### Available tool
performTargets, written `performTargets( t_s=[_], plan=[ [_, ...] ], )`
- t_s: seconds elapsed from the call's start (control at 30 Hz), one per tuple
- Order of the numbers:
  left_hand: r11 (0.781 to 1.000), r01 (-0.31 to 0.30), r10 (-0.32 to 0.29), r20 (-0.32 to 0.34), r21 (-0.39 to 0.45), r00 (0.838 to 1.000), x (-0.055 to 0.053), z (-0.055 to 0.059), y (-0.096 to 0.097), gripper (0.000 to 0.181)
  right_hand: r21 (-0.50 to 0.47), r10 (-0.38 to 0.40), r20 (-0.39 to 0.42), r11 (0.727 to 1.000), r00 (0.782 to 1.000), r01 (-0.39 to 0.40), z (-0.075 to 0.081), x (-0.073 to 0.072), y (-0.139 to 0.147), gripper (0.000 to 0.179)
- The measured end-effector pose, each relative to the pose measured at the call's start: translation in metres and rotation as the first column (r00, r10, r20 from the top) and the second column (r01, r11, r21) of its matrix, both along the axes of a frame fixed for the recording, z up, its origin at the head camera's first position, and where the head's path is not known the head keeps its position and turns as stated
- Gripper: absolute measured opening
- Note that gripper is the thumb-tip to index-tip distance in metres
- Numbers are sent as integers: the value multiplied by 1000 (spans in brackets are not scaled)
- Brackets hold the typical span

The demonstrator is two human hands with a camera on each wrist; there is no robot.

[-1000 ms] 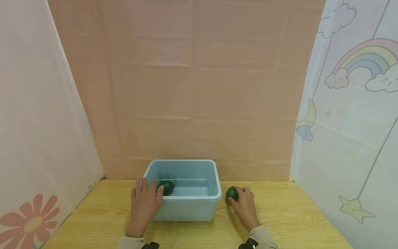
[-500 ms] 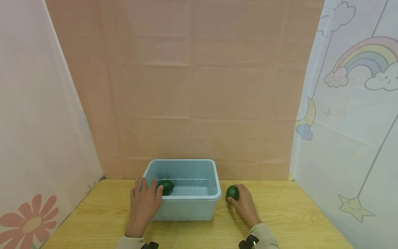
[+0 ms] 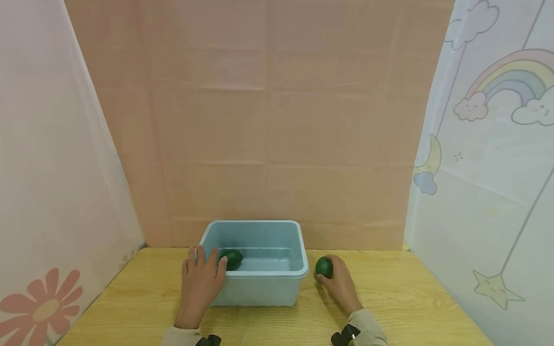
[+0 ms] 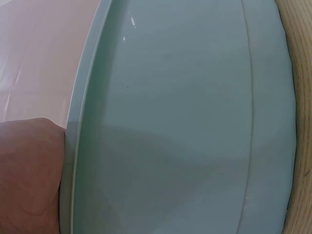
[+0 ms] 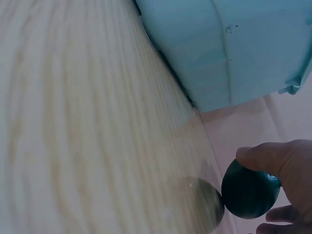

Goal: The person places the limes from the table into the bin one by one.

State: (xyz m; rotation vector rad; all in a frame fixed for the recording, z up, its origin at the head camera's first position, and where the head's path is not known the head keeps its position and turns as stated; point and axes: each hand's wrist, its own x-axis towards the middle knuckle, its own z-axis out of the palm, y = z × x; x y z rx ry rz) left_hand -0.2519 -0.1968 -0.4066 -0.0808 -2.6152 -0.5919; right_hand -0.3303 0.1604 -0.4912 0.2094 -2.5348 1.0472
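Note:
A pale blue plastic bin [image 3: 259, 290] stands on the wooden table. My left hand [image 3: 202, 283] rests on its front left corner, fingers spread over the rim; in the left wrist view, part of that hand [image 4: 30, 178] lies against the bin's rim [image 4: 80, 117]. Inside the bin, near that hand, lies one dark green avocado [image 3: 232, 259]. To the right of the bin, my right hand [image 3: 339, 283] holds a second dark green avocado [image 3: 324, 267] between thumb and fingers. The right wrist view shows this avocado [image 5: 249, 190] under the thumb, close to the table surface.
The light wood table [image 3: 389, 298] reaches back to a brown paper backdrop [image 3: 277, 144]. White printed cloths hang at the left [image 3: 56, 144] and right [image 3: 484, 216]. A rounded, shadow-like shape [image 5: 200, 204] lies beside the held avocado in the right wrist view.
My right hand's fingers have drawn closer together around the avocado, which has barely shifted. My left hand stays in place on the bin.

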Motion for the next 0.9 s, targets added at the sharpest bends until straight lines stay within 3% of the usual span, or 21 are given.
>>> performTargets(
  t_s=[0.53, 0.77, 0.9],
  plan=[
    [1000, -11, 11, -4, -8, 1000, 0, 1, -1, 49, -2, 5, 1, 1000, 1000, -5, -4, -5, 2, 61],
    [1000, -7, 8, 10, -5, 1000, 0, 1, -1, 50, 37, -29, 8, 999, 1000, 29, -2, -2, 2, 81],
    [1000, -10, 10, 11, -8, 1000, 1, 1, 0, 49, 56, -60, 38, 997, 997, 58, -1, -1, 2, 82]
  ],
)
